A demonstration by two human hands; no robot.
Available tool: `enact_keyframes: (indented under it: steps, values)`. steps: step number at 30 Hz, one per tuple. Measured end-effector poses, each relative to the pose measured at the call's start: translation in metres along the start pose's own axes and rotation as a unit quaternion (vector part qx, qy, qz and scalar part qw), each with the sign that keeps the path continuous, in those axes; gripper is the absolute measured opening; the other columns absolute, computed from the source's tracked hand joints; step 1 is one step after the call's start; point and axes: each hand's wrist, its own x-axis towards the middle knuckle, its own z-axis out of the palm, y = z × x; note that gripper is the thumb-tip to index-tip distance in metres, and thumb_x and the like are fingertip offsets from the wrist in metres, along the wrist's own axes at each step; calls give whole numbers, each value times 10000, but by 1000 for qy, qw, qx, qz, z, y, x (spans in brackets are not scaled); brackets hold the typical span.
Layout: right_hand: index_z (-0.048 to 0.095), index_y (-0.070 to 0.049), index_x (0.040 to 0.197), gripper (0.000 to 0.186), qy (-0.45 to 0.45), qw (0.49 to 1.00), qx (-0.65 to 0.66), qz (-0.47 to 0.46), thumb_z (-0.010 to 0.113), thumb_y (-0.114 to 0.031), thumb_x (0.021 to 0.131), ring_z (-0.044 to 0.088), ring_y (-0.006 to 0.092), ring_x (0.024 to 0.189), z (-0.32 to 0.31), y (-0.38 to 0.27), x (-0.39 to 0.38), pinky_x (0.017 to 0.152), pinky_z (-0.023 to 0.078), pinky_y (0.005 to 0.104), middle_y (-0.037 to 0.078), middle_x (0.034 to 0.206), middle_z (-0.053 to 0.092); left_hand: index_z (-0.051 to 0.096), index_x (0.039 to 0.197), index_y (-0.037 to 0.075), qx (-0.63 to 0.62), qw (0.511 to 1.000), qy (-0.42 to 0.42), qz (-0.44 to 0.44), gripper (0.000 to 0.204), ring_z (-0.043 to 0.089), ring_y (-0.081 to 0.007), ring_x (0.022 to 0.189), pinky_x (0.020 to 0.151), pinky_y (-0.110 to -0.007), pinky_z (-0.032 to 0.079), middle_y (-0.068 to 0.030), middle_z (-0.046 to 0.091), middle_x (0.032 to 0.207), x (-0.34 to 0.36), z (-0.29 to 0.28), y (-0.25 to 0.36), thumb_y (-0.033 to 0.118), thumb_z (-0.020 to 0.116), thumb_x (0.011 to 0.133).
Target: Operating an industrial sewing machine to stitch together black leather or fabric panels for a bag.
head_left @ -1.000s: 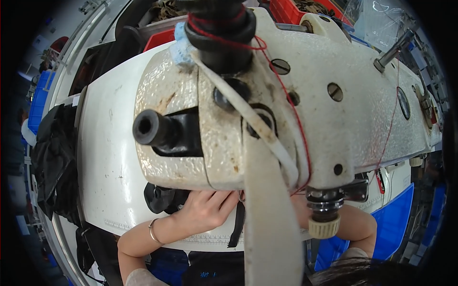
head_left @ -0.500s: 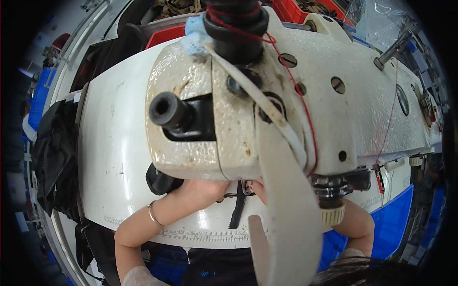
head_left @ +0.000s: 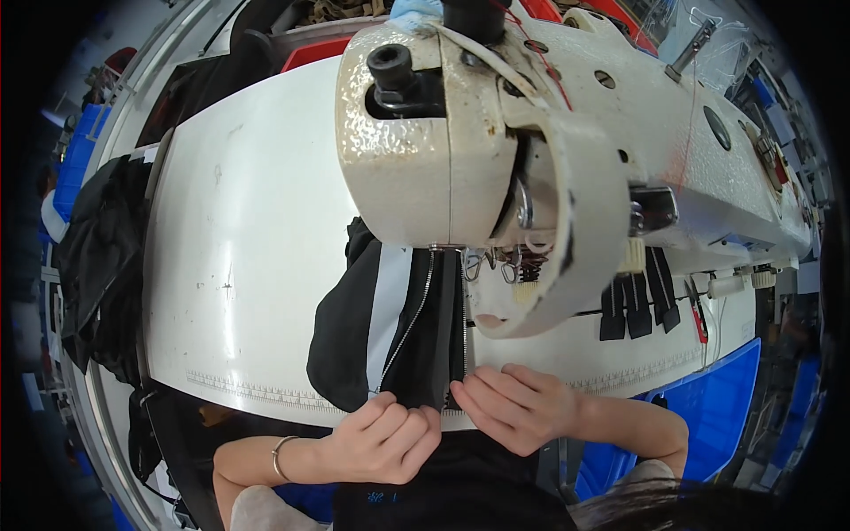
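A black fabric piece (head_left: 341, 332) with a pale grey stripe (head_left: 390, 292) lies on the white table below the sewing machine head (head_left: 398, 186). Two lines of silver teeth of an opened zipper (head_left: 409, 332) run along it toward me from the needle area. My left hand (head_left: 381, 438) is closed on the fabric's near end, at the left line of teeth. Opposite it, my right hand (head_left: 515, 409) pinches the near end of the right zipper side. Both hands are at the table's front edge, slightly apart. The curled fingers hide the gripped ends.
Several black straps (head_left: 637, 305) hang over the table at the right, beside a red-handled tool (head_left: 698, 310). A blue bin (head_left: 717, 416) stands at the lower right. Dark cloth (head_left: 106, 265) is heaped at the left edge. Red thread (head_left: 549, 71) runs over the machine.
Both hands have come from beneath the machine head toward me, now holding the near ends of the black fabric and zipper. The view has shifted, so the machine sits higher and more of the fabric shows.
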Motion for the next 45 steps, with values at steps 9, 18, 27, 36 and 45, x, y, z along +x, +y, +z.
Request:
enact_keyframes:
  steps: [9, 18, 27, 36, 45]
  values:
    - [679, 1, 900, 198, 66, 997, 10, 24, 638, -77, 723, 609, 190, 821, -3, -3, 3, 612, 467, 245, 73, 886, 631, 705, 791, 90, 24, 988, 154, 14, 205, 515, -140, 689, 726, -296, 463, -6, 501, 795, -7, 12, 4, 65, 698, 588]
    - [643, 15, 852, 175, 30, 999, 12, -4, 602, -107, 734, 599, 227, 875, 0, -10, -3, 699, 460, 272, 111, 925, 614, 667, 977, 11, -242, 950, 58, -190, 370, 533, -249, 858, 773, -313, 429, -77, 648, 1030, 3, -3, -21, -62, 569, 629]
    - [636, 46, 866, 242, -72, 996, 31, 40, 591, -103, 680, 571, 264, 951, -1, -20, -10, 760, 480, 305, 132, 948, 603, 687, 891, 24, -162, 985, -49, -19, 287, 499, -148, 654, 566, -242, 407, -88, 631, 946, 23, -38, -47, 79, 630, 615]
    - [641, 56, 854, 242, -37, 997, 32, 61, 591, -104, 680, 585, 293, 982, 4, -20, -18, 794, 501, 329, 149, 962, 609, 654, 908, -72, -59, 998, -1, 5, 255, 601, -191, 784, 618, -244, 492, -191, 639, 1024, 5, 26, 5, 15, 618, 671]
    - [642, 60, 826, 244, -29, 998, 40, 45, 588, -108, 658, 584, 295, 978, 5, -18, -17, 780, 506, 323, 150, 955, 603, 648, 922, -72, -108, 994, 10, -9, 297, 602, -186, 758, 600, -242, 493, -172, 644, 1017, 5, 29, 1, 11, 632, 638]
